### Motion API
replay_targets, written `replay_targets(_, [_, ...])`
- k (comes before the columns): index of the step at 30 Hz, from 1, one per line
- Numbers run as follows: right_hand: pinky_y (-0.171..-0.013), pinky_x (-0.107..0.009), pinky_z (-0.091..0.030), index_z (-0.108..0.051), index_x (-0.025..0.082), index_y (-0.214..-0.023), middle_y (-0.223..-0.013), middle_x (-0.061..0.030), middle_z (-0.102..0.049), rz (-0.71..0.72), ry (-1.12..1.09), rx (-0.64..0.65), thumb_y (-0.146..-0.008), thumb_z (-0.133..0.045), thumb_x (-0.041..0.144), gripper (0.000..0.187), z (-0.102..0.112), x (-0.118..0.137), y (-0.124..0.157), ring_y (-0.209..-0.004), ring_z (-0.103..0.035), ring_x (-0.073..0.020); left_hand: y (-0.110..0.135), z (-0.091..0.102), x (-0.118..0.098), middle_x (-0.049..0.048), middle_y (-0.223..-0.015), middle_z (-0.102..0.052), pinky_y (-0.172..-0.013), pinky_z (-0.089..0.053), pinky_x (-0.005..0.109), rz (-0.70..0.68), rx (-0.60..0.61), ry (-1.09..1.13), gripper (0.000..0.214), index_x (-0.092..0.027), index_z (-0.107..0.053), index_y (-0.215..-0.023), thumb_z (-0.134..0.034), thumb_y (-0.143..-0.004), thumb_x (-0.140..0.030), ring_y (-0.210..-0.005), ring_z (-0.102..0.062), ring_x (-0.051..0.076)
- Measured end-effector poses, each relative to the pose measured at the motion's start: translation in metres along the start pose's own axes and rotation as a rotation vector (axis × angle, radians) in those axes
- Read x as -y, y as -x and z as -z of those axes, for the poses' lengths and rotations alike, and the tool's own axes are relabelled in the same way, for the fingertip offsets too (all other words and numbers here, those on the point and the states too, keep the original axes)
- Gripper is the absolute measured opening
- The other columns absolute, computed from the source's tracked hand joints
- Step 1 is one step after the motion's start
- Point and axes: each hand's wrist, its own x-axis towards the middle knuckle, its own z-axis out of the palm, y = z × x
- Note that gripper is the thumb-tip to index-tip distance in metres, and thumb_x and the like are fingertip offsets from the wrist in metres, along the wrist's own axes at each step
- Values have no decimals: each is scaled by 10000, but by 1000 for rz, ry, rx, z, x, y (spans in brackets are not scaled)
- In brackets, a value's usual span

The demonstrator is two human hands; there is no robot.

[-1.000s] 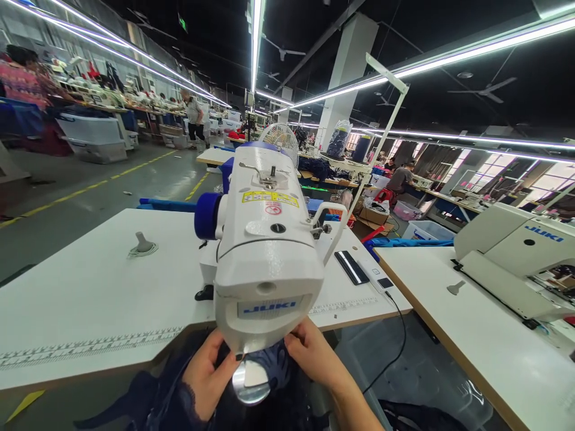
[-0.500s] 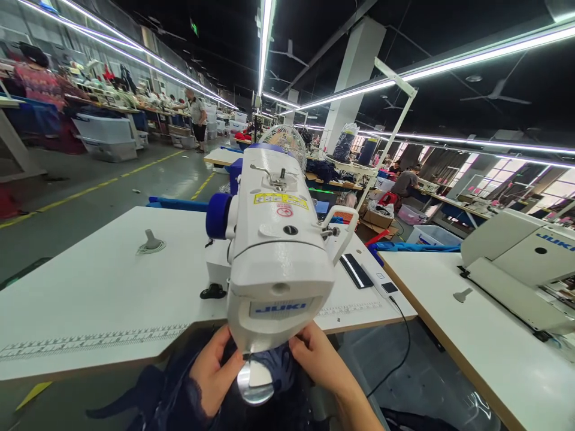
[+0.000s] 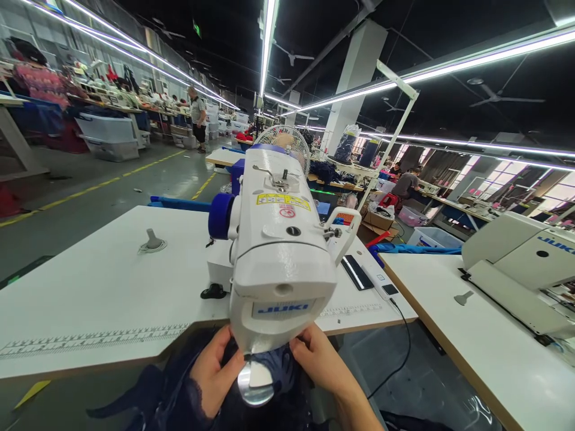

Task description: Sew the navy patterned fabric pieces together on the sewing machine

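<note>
A white sewing machine [image 3: 283, 257] marked JUKI stands in front of me, its head hiding the needle. Dark navy fabric with a lacy edge [image 3: 166, 389] hangs below the machine's end, in front of the table edge. My left hand [image 3: 214, 371] is closed on this fabric at the left of the machine head, thumb on top. On the other side, my right hand [image 3: 317, 356] pinches the same fabric, its fingertips partly behind the head. Between both hands sits a round shiny metal plate [image 3: 255, 383] under the machine's end.
The white tabletop [image 3: 112, 281] carries a printed ruler scale, a phone [image 3: 357, 272] and a cable [image 3: 406, 341]. A second sewing machine [image 3: 521, 269] stands on the table at right. A fan [image 3: 287, 140] and plastic bins [image 3: 108, 137] are farther back; several people are in the background.
The view has shifted very slightly. Both hands keep their places on the fabric, with no clear movement of the cloth.
</note>
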Motion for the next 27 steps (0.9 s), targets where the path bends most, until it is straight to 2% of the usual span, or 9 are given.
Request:
replay_targets(6, [-875, -333, -431, -514, 223, -869, -754, 21, -512, -49, -2, -7, -823, -484, 145, 95, 1, 0, 2, -743, -517, -160, 1, -1, 2, 15, -809, -672, -814, -490, 316, -9, -2, 6, 320, -229, -640, -858, -650, -695, -504, -912, -609, 255])
replay_targets(10, [-922, -358, -412, -529, 219, -871, -843, -13, -570, -49, -51, 21, -847, -524, 225, 25, -2, -2, 3, -848, -554, -187, 3, -2, 4, 2, -708, -619, -785, -484, 302, -24, -42, 26, 324, -232, -612, -746, -641, -689, -549, -809, -596, 223])
replay_targets(13, [-982, -385, -385, -556, 226, -1010, -950, -53, -617, -50, -181, 22, -848, -599, 391, 235, -6, -9, 2, -954, -584, -216, 5, -1, 3, -5, -623, -578, -699, -482, 293, -28, -53, 45, 388, -229, -595, -703, -619, -686, -616, -675, -561, 193])
replay_targets(15, [-1016, -400, -365, -556, 233, -1094, -993, -74, -639, -33, -266, 16, -809, -639, 509, 405, -9, -15, 0, -1007, -597, -234, 6, -1, 3, -11, -612, -558, -607, -457, 272, -19, -57, 63, 441, -223, -581, -699, -600, -681, -664, -596, -513, 161])
replay_targets(17, [-1018, -409, -371, -568, 233, -1112, -1004, -90, -654, -13, -287, 15, -776, -651, 577, 488, -11, -20, -1, -1036, -604, -250, 8, 0, 4, -27, -584, -524, -501, -396, 245, 7, -56, 86, 490, -213, -572, -718, -581, -681, -701, -512, -447, 124])
replay_targets(20, [-1014, -415, -381, -589, 232, -1098, -997, -101, -666, 4, -261, 11, -768, -645, 600, 497, -12, -23, -2, -1060, -604, -263, 10, 3, 6, -54, -526, -477, -428, -307, 212, 63, -51, 121, 531, -198, -563, -752, -557, -695, -727, -440, -387, 87])
replay_targets(23, [-1018, -424, -378, -598, 235, -1078, -983, -103, -672, 6, -260, 2, -761, -646, 612, 496, -14, -23, -1, -1059, -607, -268, 11, 7, 7, -50, -529, -500, -421, -278, 190, 97, -48, 153, 553, -195, -561, -765, -534, -704, -744, -432, -401, 74])
replay_targets(27, [-1008, -416, -390, -602, 240, -1041, -1001, -99, -677, 30, -291, 9, -769, -644, 608, 460, -20, -23, -2, -1007, -619, -253, 12, 16, 8, -62, -510, -489, -402, -217, 182, 108, -46, 190, 576, -187, -585, -831, -527, -706, -747, -380, -335, 46])
